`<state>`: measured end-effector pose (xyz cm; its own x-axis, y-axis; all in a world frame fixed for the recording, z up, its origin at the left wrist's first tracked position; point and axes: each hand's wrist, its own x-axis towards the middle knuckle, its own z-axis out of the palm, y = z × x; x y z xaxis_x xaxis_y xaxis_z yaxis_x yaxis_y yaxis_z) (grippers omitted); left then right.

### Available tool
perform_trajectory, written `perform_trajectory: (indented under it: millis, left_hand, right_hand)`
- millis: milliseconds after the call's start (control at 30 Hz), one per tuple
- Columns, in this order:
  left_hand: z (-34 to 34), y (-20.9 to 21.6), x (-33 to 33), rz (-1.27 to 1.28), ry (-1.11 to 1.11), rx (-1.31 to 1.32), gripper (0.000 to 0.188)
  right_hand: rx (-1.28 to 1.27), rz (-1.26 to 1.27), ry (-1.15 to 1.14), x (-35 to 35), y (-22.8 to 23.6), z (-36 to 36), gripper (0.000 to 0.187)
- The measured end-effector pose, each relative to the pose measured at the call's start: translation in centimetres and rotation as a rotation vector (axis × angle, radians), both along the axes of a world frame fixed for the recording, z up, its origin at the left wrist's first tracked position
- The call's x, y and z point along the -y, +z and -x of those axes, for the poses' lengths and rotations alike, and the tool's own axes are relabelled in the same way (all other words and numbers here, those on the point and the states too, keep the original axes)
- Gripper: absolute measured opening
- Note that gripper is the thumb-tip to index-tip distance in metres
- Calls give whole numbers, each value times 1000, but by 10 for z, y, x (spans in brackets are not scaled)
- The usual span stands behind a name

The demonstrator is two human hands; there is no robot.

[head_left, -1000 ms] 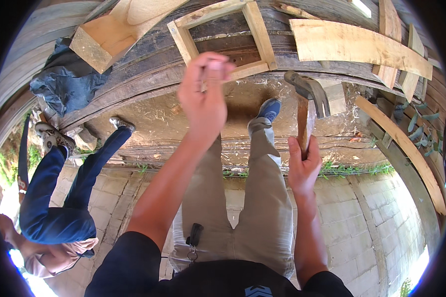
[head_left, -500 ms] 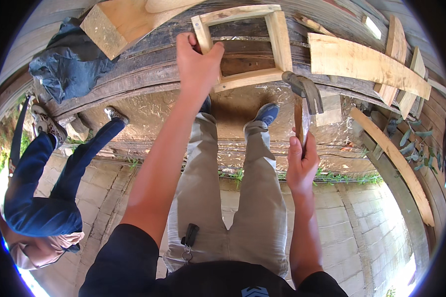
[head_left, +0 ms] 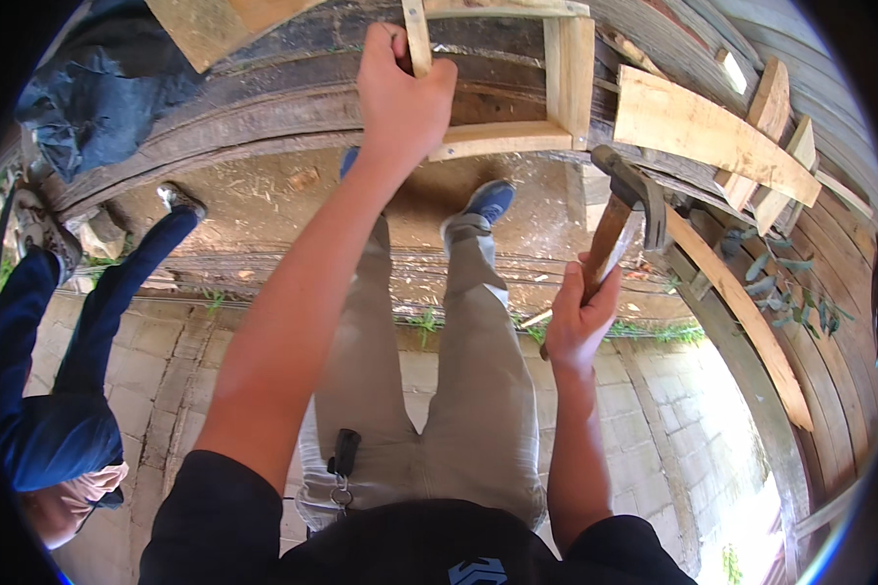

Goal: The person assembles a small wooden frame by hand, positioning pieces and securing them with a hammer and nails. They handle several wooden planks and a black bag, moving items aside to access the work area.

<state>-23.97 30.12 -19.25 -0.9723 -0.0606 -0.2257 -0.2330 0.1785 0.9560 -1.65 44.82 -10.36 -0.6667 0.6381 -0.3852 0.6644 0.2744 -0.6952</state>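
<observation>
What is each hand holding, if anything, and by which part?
The left hand holds the wooden frame by its left side piece; the right hand holds the hammer by its wooden handle.

Frame [head_left: 502, 138] near 12 o'clock is showing pale, matt bare wood. Hammer head [head_left: 626, 180] at 2 o'clock is showing dark, dull metal; handle [head_left: 609, 230], brown wood. Desk [head_left: 273, 109] at 11 is showing rough, weathered wood. Trousers [head_left: 483, 409] at 6 are looking like matt cloth.
</observation>
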Motion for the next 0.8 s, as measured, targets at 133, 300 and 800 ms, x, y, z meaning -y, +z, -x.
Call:
perform_trajectory:
  millis: [133,300,800]
  left_hand:
    - [0,2,3,31,-19,31,27]
    - [3,10,-2,59,16,35,29]
    - [2,6,-3,114,40,-30,23]
  right_hand:
    - [36,15,-9,6,3,10,10]
    - [63,12,-2,8,-3,16,8]
    - [130,-40,36,9,6,39,9]
